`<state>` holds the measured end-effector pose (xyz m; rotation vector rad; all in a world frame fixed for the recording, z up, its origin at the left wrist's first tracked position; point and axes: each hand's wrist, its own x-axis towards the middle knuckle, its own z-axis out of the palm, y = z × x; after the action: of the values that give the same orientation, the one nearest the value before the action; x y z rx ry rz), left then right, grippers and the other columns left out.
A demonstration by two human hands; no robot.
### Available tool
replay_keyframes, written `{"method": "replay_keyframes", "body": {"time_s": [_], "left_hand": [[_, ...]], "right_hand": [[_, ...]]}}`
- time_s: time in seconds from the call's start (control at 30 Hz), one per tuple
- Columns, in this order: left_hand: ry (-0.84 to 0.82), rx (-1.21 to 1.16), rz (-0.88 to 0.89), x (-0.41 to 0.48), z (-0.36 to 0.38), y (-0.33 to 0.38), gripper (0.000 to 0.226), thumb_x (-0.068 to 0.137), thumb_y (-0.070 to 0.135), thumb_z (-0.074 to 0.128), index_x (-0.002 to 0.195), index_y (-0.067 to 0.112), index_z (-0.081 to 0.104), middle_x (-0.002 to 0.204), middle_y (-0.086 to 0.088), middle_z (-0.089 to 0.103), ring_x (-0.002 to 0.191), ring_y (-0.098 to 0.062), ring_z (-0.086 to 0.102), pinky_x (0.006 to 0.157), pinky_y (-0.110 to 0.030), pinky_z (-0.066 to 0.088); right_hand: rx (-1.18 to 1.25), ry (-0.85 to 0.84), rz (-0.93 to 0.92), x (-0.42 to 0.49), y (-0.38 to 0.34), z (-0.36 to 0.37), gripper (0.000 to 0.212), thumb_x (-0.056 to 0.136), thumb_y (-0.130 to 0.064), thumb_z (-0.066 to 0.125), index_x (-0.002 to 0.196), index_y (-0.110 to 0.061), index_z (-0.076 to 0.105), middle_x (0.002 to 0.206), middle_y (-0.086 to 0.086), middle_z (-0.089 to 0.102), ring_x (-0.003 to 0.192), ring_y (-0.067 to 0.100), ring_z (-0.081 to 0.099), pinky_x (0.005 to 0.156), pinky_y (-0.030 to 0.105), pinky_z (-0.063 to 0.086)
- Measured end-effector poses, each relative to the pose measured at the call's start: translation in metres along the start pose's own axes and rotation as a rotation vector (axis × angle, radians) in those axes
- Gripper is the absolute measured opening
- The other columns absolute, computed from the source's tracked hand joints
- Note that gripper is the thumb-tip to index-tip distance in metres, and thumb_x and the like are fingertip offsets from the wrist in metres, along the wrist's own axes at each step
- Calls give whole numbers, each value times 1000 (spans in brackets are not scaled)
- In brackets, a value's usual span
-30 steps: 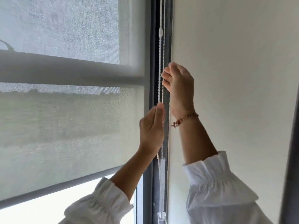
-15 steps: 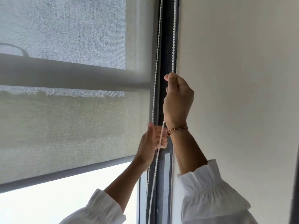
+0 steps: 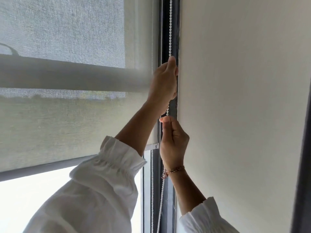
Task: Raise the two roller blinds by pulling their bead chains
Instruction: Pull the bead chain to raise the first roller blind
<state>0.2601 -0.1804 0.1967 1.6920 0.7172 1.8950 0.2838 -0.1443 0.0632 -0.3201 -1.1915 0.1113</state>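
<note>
Bead chain (image 3: 170,27) hangs vertically along the dark window frame (image 3: 165,31), at the right edge of the roller blind (image 3: 67,123). Left hand (image 3: 164,83) is uppermost, fist clenched on the chain, thumb tip at its top. Right hand (image 3: 173,143) sits just below, pinching the same strand between thumb and forefinger; a woven bracelet (image 3: 174,170) circles its wrist. Chain slack continues down past both wrists. Blind bottom bar (image 3: 42,170) lies partway up the glass, bright pane exposed beneath.
</note>
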Motion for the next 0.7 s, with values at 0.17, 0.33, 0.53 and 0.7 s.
{"method": "replay_keyframes", "body": {"time_s": [0.17, 0.33, 0.53, 0.7], "left_hand": [[52, -97, 109, -8, -5, -14, 44, 98, 31, 34, 56, 21, 30, 43, 5, 22, 30, -7, 16, 34, -12, 15], [54, -15, 155, -31, -7, -47, 45, 98, 28, 32, 53, 22, 32, 38, 9, 28, 34, -7, 22, 39, -18, 20], [37, 111, 79, -78, -19, -103, 40, 90, 39, 35, 53, 24, 31, 44, 9, 27, 40, -12, 22, 42, -27, 16], [-5, 147, 17, -105, -27, -135, 39, 89, 42, 38, 52, 29, 37, 42, 11, 32, 40, -6, 23, 44, -25, 19]], "right_hand": [[345, -105, 541, 30, 1, -11, 34, 85, -36, 43, 61, -25, 64, 58, -13, 60, 60, 7, 55, 70, 32, 49], [429, -89, 582, 102, -24, -9, 32, 98, -26, 36, 105, -4, 59, 99, 6, 63, 102, 19, 59, 96, 34, 44], [409, -268, 543, 143, -60, 12, 15, 94, -11, 45, 100, -6, 58, 93, 9, 63, 89, 23, 66, 86, 38, 55], [284, -145, 484, 131, -49, 33, 24, 93, -9, 47, 78, -13, 65, 50, -5, 47, 38, 5, 34, 37, 20, 27]]}}
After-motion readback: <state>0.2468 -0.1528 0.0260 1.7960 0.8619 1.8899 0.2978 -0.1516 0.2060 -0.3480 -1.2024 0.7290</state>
